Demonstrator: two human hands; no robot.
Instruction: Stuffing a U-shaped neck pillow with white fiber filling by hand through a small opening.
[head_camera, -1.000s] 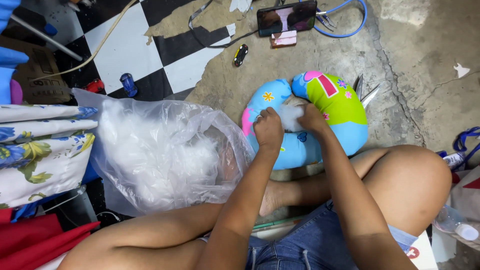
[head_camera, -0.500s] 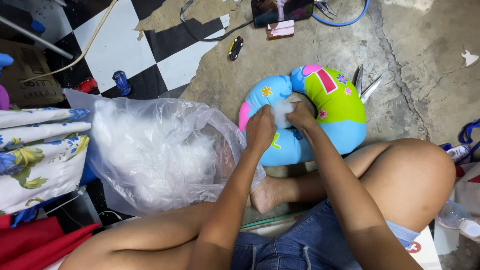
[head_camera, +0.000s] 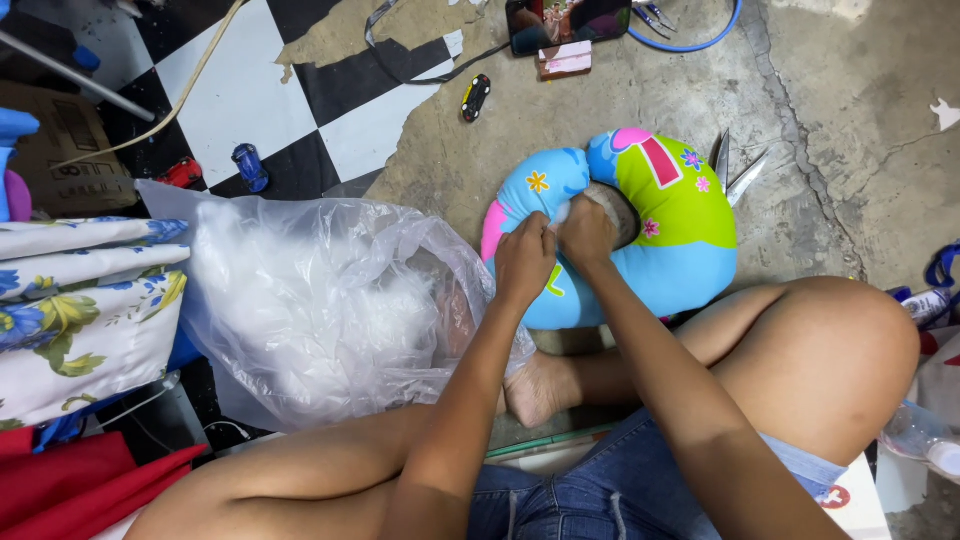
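Two hands at a pillow seam.
Left hand (head_camera: 524, 262) and right hand (head_camera: 586, 230) pinch stuffing (head_camera: 560, 212) into the pillow (head_camera: 680, 230); overfilling could split the opening.

Both hands cover the pillow's (head_camera: 640, 240) opening, stuffing there barely visible; phone (head_camera: 565, 20) cut off by top edge, scissors (head_camera: 735, 165) probably half under pillow.

A person seen from above, bare-armed and bare-legged, wearing blue denim shorts with a frayed, paler hem and what appear to be white drawstrings at the waist. The left hand (head_camera: 524, 262) and right hand (head_camera: 586, 232) carry no gloves, rings or sleeves; one foot is bare.
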